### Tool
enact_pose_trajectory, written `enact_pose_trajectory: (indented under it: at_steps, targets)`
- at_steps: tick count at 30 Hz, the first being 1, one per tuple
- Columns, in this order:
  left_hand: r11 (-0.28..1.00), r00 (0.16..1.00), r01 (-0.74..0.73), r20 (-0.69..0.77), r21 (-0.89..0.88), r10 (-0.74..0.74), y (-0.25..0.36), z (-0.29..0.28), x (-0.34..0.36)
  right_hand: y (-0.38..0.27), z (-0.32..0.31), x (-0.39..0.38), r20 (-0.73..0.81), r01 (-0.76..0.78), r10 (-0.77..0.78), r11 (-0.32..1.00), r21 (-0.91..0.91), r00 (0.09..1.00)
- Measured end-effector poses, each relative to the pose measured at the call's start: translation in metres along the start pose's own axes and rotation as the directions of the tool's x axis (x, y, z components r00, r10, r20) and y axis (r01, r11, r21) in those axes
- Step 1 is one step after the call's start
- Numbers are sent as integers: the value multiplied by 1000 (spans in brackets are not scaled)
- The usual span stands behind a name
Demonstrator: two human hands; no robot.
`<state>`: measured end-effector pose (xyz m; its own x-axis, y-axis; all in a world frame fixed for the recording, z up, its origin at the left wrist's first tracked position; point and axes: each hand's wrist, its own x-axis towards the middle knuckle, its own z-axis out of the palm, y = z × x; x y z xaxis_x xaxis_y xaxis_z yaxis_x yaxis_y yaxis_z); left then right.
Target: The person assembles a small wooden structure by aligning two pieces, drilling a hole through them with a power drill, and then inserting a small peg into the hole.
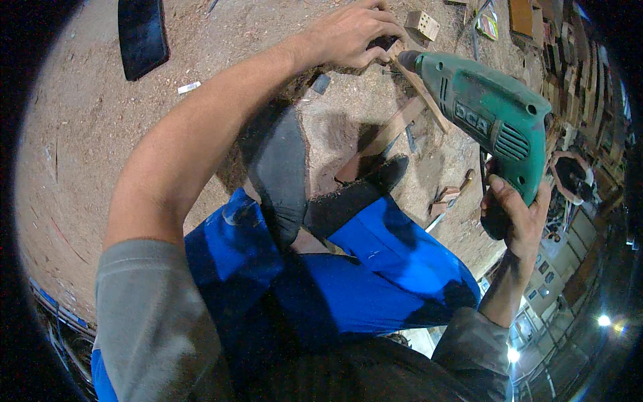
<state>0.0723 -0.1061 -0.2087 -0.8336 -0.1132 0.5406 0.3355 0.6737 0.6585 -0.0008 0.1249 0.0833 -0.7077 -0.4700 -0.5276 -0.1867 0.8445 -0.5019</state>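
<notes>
A green power drill [482, 100] points to the upper left, its dark chuck end close to my left hand. My right hand [519, 208] is wrapped round the drill's handle. At the top, my left hand [355, 33] is closed with curled fingers on a narrow piece of wood [429, 97], right by the drill's tip. Whether the bit is in the wood cannot be made out. Below that piece, a flat wooden board [382, 141] slants down toward my foot [362, 197]. A pale wooden block with holes [422, 25] lies just beyond my left fingers.
I sit on the dusty, shaving-strewn ground [87, 141], my legs in blue trousers [395, 248] folded in front. A black curved sheet [142, 37] lies far left. Small reddish wood pieces [443, 199] are beside the drill. Stacked timber [569, 74] lines the right side.
</notes>
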Motion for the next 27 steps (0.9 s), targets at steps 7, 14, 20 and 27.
enact_pose_trajectory:
  at_steps: [7,14,20,27]
  targets:
    - [999,999,40,34,20,-41,1,1,0,2,-1,-3,-45,-27,32,994,107,998]
    - [998,1000,-4,22,65,3,-3,5,-2,11,2,0,-50,-2,15,969,245,999]
    - [996,998,-16,63,84,11,-1,1,0,4,4,-3,-25,2,3,976,217,1000]
    - [999,1000,17,14,40,-17,-4,5,-3,8,1,-3,-26,15,-13,995,96,1000]
